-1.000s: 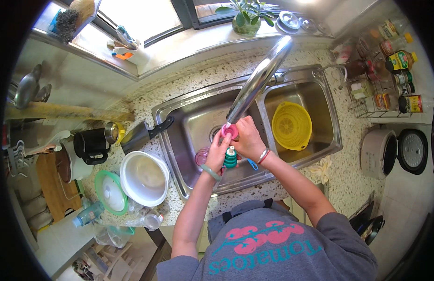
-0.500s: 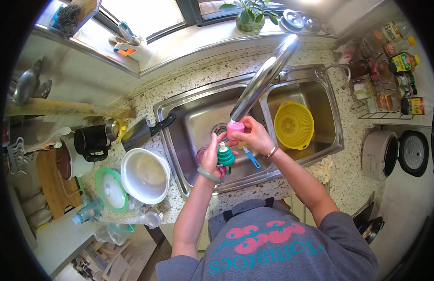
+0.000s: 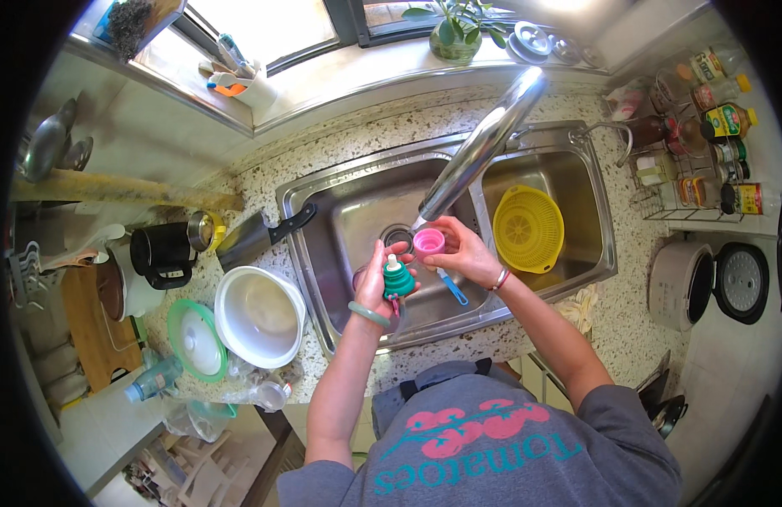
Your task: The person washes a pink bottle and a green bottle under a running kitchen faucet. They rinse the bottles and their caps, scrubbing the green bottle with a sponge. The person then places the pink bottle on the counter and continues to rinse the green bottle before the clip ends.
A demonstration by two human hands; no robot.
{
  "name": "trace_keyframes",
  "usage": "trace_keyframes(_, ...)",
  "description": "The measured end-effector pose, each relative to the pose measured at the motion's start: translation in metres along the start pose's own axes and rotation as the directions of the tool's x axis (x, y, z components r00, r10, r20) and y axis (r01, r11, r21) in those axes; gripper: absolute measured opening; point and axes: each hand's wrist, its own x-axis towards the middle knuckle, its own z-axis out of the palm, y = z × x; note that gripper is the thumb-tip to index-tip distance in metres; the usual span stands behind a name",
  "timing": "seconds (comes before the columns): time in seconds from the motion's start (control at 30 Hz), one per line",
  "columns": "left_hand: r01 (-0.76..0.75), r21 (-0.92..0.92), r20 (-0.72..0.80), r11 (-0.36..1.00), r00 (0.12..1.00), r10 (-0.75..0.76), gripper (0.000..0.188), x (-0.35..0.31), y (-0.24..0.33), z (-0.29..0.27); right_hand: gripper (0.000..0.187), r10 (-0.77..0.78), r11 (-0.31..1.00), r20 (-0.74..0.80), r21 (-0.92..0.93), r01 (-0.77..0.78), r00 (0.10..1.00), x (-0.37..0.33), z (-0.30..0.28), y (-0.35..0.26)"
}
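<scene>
Over the left basin of the steel sink (image 3: 344,224), my left hand (image 3: 372,286) is closed round a green bottle lid (image 3: 398,283) with a white spout sticking up. A pink strap or loop hangs below it, partly hidden by my fingers. My right hand (image 3: 469,255) pinches a small pink cup-shaped cap (image 3: 429,242), its hollow side facing up. The cap is just below the mouth of the chrome faucet (image 3: 480,148), beside the green lid. Beneath my right hand lies a tool with a blue handle (image 3: 453,288); its head is hidden.
A yellow colander (image 3: 529,230) sits in the right basin. Left of the sink are a cleaver (image 3: 260,237), a white pot (image 3: 257,317) and a green-rimmed lid (image 3: 198,340). A rice cooker (image 3: 682,283) with its lid up and a bottle rack (image 3: 695,182) stand at the right.
My right hand has turned the pink cap, so its hollow inside now shows, and shifted it slightly down and right. My left hand has moved a little left with the green lid.
</scene>
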Motion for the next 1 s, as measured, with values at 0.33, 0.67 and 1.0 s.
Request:
trace_keyframes(0.33, -0.075, 0.047, -0.045, 0.996, 0.996, 0.077, 0.047, 0.0, 0.005, 0.011, 0.051, -0.021, 0.93, -0.137, -0.365, -0.03, 0.99, 0.007, 0.008, -0.017)
trace_keyframes(0.67, -0.024, 0.059, -0.107, 0.998, 0.994, 0.03, 0.047, 0.012, 0.005, 0.013, 0.051, 0.696, 0.584, 0.377, 0.197, -0.787, 0.611, -0.012, -0.04, 0.037)
trace_keyframes(1.0, -0.015, 0.044, -0.131, 0.999, 0.991, 0.021, 0.045, 0.021, 0.003, 0.009, 0.054, -0.083, 0.997, -0.667, -0.054, 0.063, 0.741, -0.044, -0.129, 0.071)
